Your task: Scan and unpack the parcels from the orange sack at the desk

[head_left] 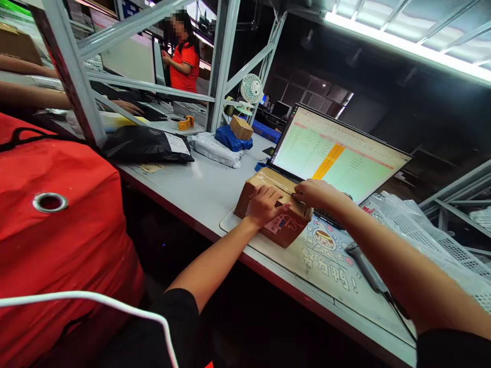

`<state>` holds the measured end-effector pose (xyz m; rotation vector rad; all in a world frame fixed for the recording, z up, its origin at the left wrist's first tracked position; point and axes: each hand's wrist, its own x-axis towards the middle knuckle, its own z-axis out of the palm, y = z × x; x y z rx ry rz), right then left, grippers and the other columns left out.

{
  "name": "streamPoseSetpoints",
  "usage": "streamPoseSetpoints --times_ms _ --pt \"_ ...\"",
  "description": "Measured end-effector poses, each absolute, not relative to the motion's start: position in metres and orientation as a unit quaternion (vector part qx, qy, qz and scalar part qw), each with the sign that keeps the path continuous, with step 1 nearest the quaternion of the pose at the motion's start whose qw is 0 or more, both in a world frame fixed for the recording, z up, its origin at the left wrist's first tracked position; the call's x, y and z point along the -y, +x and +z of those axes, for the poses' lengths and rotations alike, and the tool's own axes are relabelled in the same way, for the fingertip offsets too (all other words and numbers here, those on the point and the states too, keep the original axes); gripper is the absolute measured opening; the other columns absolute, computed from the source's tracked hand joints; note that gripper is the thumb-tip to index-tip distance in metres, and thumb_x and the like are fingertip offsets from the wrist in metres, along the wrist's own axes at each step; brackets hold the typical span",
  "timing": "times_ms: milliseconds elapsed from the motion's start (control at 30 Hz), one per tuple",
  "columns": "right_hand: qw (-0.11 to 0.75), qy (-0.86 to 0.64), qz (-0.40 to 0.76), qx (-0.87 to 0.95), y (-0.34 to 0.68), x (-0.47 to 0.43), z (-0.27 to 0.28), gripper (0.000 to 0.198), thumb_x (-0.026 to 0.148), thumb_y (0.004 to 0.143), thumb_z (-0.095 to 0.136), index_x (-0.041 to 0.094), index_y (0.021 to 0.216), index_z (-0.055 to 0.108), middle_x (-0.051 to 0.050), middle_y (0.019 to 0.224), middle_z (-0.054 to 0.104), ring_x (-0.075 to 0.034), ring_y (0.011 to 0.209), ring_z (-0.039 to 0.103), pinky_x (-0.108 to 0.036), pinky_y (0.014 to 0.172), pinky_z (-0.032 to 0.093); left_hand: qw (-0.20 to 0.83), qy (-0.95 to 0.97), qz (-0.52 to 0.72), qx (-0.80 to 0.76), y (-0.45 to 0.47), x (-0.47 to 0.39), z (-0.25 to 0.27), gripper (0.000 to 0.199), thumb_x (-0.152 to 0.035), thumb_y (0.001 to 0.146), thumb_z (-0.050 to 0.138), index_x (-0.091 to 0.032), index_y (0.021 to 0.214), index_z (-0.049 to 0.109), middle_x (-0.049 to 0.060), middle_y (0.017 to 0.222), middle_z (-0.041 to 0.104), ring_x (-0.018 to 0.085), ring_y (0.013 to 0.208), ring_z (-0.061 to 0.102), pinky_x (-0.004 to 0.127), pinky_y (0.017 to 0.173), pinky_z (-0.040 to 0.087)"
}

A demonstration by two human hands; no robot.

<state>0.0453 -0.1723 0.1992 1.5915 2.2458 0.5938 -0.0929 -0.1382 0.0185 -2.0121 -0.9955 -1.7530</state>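
A brown cardboard box (282,232) with a printed label on its near side stands on a pale desk mat (333,255) with a cartoon drawing. My left hand (264,207) grips the box at its near top edge, fingers bent over the top and thumb pointing right. At the right part of the box top, my right hand (310,193) is closed in a pinch by a dark slit in the top. What sits between those fingers, if anything, is hidden. Just behind the box is a laptop (337,153) with a spreadsheet on its screen.
A handheld scanner (366,268) and clear plastic bags (414,230) lie to the right. Left are a black parcel (148,145), a white parcel (217,149), a blue parcel (232,139) and a red bag (61,240). Metal posts (221,66) frame the table; co-workers are beyond.
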Motion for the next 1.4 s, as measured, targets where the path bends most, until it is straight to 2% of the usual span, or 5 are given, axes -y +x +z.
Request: streamPoseSetpoints --times_ms 300,567,800,1100,1400 --pt "0.225 0.672 0.18 -0.683 0.192 0.223 0.149 0.023 0.032 0.097 0.062 0.022 0.086 0.079 -0.017 0.093 0.075 -0.035 0.089 0.074 -0.04 0.069 0.049 0.164 -0.672 -0.635 0.343 -0.091 0.14 0.019 0.055 -0.066 0.107 0.038 -0.024 0.092 0.069 0.007 0.093 0.076 0.027 0.094 0.062 0.046 0.09 0.038" --pt "0.039 0.731 0.149 -0.665 0.269 0.255 0.021 0.047 0.038 0.107 0.037 0.026 0.139 0.069 -0.019 0.12 0.07 -0.036 0.115 0.071 -0.044 0.089 0.056 0.157 -0.671 -0.634 0.351 -0.089 0.141 0.019 0.05 -0.06 0.107 0.037 -0.025 0.091 0.068 0.007 0.095 0.076 0.027 0.095 0.063 0.048 0.091 0.039" --pt "-0.282 0.566 0.155 -0.759 0.167 0.193 0.119 0.044 0.043 0.106 0.051 0.015 0.132 0.072 -0.016 0.124 0.07 -0.027 0.113 0.068 -0.037 0.101 0.052 0.174 -0.664 -0.626 0.371 -0.09 0.145 0.021 0.056 -0.062 0.108 0.03 -0.025 0.091 0.068 0.008 0.093 0.076 0.028 0.093 0.062 0.048 0.092 0.039" --pt "-0.05 0.575 0.195 -0.793 0.073 0.16 0.156 0.051 0.056 0.109 0.045 0.018 0.122 0.076 -0.016 0.117 0.073 -0.03 0.106 0.068 -0.035 0.086 0.047 0.179 -0.664 -0.629 0.363 -0.092 0.153 0.021 0.051 -0.057 0.109 0.032 -0.025 0.094 0.069 0.007 0.097 0.078 0.027 0.095 0.065 0.046 0.093 0.039" --pt "-0.114 0.634 0.249 -0.723 0.08 0.136 0.178 0.058 0.051 0.113 0.027 0.019 0.117 0.075 -0.017 0.109 0.076 -0.031 0.099 0.07 -0.034 0.08 0.045 0.2 -0.631 -0.679 0.319 -0.094 0.164 0.024 0.044 -0.05 0.11 0.041 -0.022 0.086 0.067 0.004 0.087 0.077 0.023 0.087 0.065 0.043 0.088 0.039"
